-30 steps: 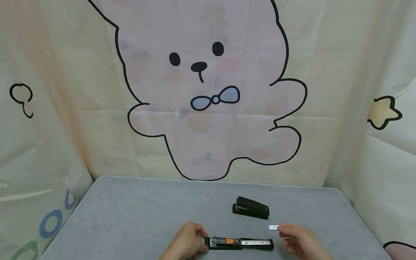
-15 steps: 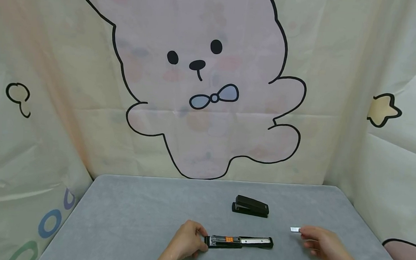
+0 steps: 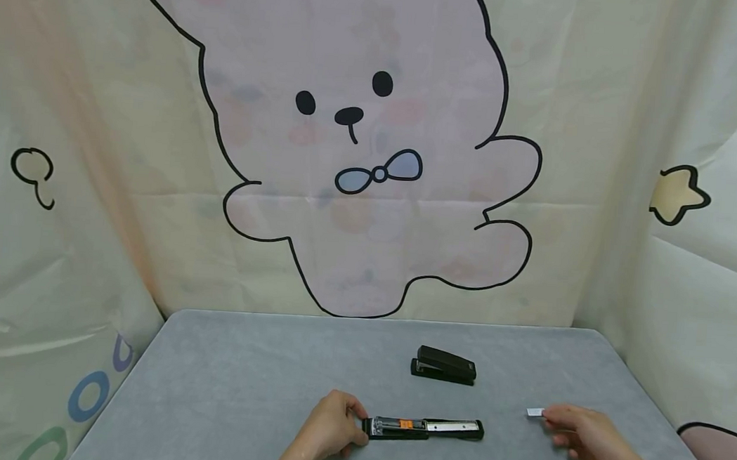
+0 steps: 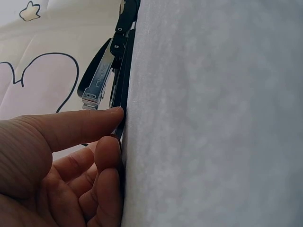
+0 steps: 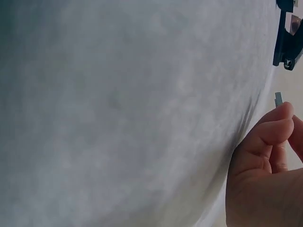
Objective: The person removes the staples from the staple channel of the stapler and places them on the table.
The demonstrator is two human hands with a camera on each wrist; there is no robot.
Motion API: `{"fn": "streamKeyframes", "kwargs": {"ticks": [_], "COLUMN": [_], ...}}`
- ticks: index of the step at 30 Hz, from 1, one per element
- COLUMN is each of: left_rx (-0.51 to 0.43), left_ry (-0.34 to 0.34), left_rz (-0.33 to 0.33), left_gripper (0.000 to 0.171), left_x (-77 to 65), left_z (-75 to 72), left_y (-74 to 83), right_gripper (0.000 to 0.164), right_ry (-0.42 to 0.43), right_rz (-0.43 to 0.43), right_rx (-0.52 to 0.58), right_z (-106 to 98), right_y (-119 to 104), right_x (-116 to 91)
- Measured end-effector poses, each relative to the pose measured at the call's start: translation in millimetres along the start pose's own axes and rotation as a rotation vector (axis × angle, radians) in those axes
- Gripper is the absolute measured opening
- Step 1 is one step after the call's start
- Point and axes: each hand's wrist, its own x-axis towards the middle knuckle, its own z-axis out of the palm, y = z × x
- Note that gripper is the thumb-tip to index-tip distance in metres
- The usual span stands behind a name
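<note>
An opened black stapler (image 3: 394,430) lies lengthwise on the table, its lid folded back so an orange part and the silver staple channel show. My left hand (image 3: 330,426) pinches the left end of its base between thumb and fingers. The left wrist view shows that stapler's metal magazine (image 4: 98,80) tilted up from the base beyond the thumb (image 4: 85,126). Off to the right, my right hand (image 3: 587,435) holds a short silvery strip of staples (image 3: 535,412) at its fingertips. In the right wrist view the strip (image 5: 278,98) sticks out past the finger and thumb tips.
Behind the opened stapler stands a second black stapler (image 3: 444,365), closed up. Grey cloth covers the table (image 3: 258,371). Printed curtains (image 3: 182,268) hang behind it and along both sides.
My right hand has moved right, away from the opened stapler, carrying the staple strip; it slowed and dipped slightly in the last half second. My left hand and both staplers stay in place.
</note>
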Motion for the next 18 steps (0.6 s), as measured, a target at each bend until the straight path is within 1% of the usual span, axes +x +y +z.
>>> {"fn": "streamKeyframes", "kwargs": {"ticks": [6,8,13,18], "left_rx": [-0.006,-0.01,-0.019,-0.02], "left_ry": [-0.012,-0.012,-0.006,-0.004], "left_rz": [-0.024,-0.023,-0.01,-0.016], "left_gripper": [0.025,0.025,0.026,0.026], "left_x": [1.0,0.7,-0.3,-0.8], "left_z": [-1.0,-0.8,-0.3,-0.4], "left_y": [0.8,0.8,1.0,1.9], "right_gripper": [0.015,0.016,0.02,0.022], "right_ry": [0.073,0.086,0.095,0.094], "right_rz": [0.041,0.044,0.032,0.007], "right_rx": [-0.059,-0.086,-0.135,-0.139], "right_z": [3.0,3.5,3.2,1.1], "right_y": [-0.9,-0.9,0.0,1.0], "right_x": [4.6,5.7,6.0,4.5]}}
